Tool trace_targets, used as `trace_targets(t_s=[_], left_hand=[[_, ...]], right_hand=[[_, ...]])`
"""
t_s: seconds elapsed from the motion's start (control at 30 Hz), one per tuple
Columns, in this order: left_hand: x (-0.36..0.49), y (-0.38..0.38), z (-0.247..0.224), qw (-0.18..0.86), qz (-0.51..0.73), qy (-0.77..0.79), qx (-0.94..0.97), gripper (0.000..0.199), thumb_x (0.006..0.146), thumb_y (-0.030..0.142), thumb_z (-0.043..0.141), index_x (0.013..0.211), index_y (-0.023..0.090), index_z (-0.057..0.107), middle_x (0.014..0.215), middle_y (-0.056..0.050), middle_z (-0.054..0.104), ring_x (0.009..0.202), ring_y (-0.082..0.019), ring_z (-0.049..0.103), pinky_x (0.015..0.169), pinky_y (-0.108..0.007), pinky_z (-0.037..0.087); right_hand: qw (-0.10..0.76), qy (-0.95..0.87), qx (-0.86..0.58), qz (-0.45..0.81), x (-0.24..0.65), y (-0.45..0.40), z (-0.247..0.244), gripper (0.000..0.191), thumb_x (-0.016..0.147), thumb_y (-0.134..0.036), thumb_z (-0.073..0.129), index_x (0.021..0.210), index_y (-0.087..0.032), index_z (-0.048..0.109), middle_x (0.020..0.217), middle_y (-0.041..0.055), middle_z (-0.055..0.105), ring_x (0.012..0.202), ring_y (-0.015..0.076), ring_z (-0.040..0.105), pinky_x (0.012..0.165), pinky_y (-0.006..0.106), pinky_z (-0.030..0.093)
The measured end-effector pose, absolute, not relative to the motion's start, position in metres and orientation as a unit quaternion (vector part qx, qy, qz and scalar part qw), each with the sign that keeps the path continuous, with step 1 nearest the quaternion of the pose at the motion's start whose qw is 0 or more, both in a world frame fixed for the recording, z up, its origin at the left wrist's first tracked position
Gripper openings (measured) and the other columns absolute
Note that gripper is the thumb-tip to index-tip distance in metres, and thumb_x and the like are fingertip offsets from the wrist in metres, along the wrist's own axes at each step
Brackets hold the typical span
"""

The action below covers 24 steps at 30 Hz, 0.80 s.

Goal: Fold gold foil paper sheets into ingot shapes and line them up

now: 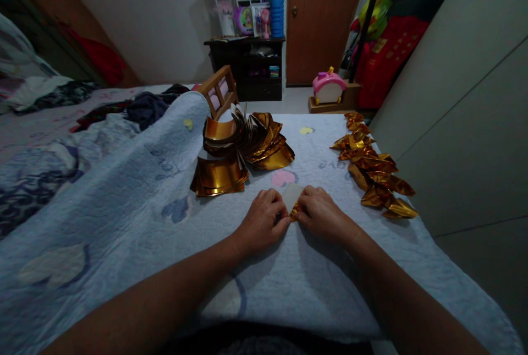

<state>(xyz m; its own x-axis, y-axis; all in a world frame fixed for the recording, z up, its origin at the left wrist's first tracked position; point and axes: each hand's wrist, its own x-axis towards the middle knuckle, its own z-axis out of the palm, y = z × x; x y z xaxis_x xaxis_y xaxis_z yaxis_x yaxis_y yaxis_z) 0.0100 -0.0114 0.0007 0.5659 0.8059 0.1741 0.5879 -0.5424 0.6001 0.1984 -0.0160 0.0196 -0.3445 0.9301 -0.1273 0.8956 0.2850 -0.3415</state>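
Observation:
Both hands meet at the middle of a pale blue quilted cover, holding one small sheet of paper (292, 194), whitish on its upper face with a gold folded part at the lower tip. My left hand (266, 220) pinches its left edge, fingers curled. My right hand (319, 212) pinches the right edge and the gold tip. Beyond my left hand lie fanned stacks of gold foil sheets (220, 175). Folded gold foil pieces (379, 179) lie in a row to the right of my right hand.
The quilted cover (177, 250) spreads under everything and rises at the left, beside rumpled cloths (144, 107). A wooden rail (223, 91) stands behind the foil stacks. Farther back are a dark shelf (247, 69), a pink toy (329, 88) and a brown door (322, 25). Pale cabinet panels (466, 124) line the right.

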Motion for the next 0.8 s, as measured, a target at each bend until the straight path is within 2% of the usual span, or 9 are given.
trace_targets(t_s=[0.23, 0.8], left_hand=[[0.0096, -0.0101, -0.0011, 0.233, 0.208, 0.402, 0.86, 0.013, 0.091, 0.02, 0.057, 0.08, 0.018, 0.064, 0.096, -0.006, 0.057, 0.097, -0.023, 0.049, 0.089, -0.04, 0.043], [0.0121, -0.0124, 0.0, 0.212, 0.187, 0.413, 0.866, 0.012, 0.091, 0.02, 0.056, 0.08, 0.019, 0.06, 0.097, -0.007, 0.056, 0.097, -0.024, 0.049, 0.089, -0.041, 0.044]], right_hand=[[0.05, -0.8, -0.573, 0.173, 0.198, -0.0146, 0.0154, 0.021, 0.092, -0.022, 0.054, 0.079, -0.016, 0.069, 0.097, 0.0111, 0.062, 0.087, 0.021, 0.052, 0.079, 0.034, 0.036], [0.025, -0.799, -0.579, 0.16, 0.1948, -0.015, 0.016, 0.021, 0.094, -0.023, 0.053, 0.084, -0.016, 0.07, 0.101, 0.0129, 0.063, 0.092, 0.0244, 0.054, 0.08, 0.035, 0.037]])
